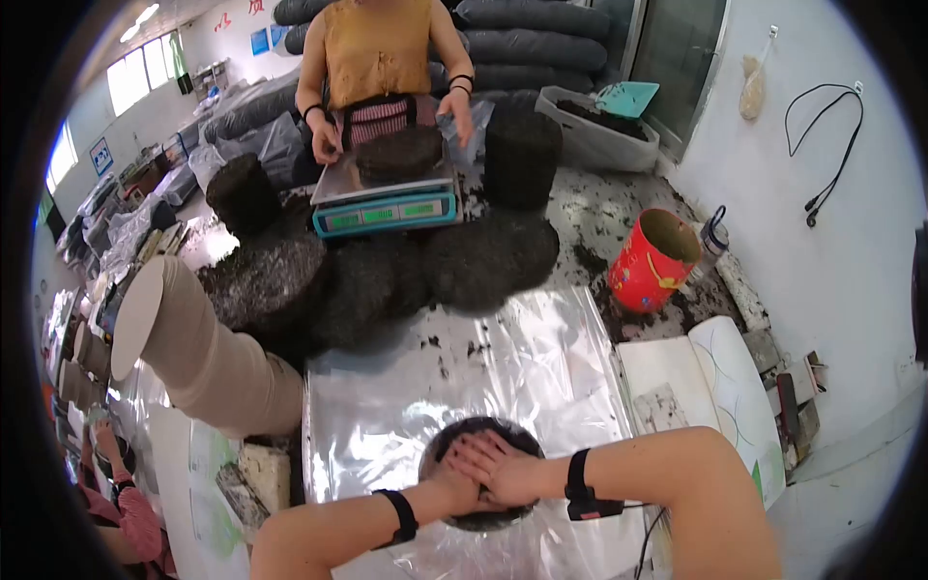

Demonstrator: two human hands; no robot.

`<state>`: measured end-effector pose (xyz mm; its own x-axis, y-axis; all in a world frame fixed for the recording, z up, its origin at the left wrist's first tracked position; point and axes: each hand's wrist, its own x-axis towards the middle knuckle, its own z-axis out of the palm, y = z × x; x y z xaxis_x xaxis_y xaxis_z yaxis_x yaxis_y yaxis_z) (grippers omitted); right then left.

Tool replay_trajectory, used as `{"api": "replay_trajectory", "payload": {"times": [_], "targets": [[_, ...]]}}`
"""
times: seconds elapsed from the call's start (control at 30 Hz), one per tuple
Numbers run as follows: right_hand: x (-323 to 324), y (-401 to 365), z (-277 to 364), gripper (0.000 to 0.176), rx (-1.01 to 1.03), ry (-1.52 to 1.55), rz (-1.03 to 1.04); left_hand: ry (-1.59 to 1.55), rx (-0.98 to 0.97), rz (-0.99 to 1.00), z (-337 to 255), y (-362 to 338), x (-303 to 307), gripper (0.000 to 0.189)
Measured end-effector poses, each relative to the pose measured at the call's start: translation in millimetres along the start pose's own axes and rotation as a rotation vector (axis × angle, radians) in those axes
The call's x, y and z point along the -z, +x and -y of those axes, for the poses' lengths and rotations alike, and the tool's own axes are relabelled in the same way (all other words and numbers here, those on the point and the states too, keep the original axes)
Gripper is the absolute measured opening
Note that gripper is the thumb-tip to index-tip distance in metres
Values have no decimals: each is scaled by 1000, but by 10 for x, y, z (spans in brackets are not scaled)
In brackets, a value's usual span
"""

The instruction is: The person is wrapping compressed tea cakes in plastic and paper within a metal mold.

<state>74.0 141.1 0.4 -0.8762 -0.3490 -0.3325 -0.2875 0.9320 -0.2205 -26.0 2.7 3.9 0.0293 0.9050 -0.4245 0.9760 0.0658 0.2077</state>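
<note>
My right hand (505,470) lies flat, fingers stretched out, across my left hand (458,490). Both press down inside a dark round mould or dish (527,442) at the front middle. Dark, soil-like material seems to fill it, but my hands cover most of the contents. My left hand's fingers are partly hidden under the right; what shows of them is extended. Under the dish is a shiny silver sheet (387,416). Each wrist wears a black band.
Left stands a tall stack of beige discs (208,358). Dark round cakes (493,261) lie ahead, before a teal scale (387,215) bearing another cake. A co-worker stands behind it. Right are a red bucket (652,263), an open notebook (667,372) and a soil tub (599,145) with scoop.
</note>
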Motion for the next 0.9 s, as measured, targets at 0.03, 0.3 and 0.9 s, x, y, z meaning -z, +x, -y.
{"api": "replay_trajectory", "payload": {"times": [0.03, 0.3, 0.9], "targets": [[-1, -9, 7, 90, -5, 80, -36, -11, -10, 37, -10, -3, 27, 117], [204, -643, 199, 63, -331, 744, -637, -73, -71, -316, -212, -320, -284, 119], [903, 1177, -1841, 26, -536, 2064, -1195, -771, 433, -828, -169, -825, -4, 85]]}}
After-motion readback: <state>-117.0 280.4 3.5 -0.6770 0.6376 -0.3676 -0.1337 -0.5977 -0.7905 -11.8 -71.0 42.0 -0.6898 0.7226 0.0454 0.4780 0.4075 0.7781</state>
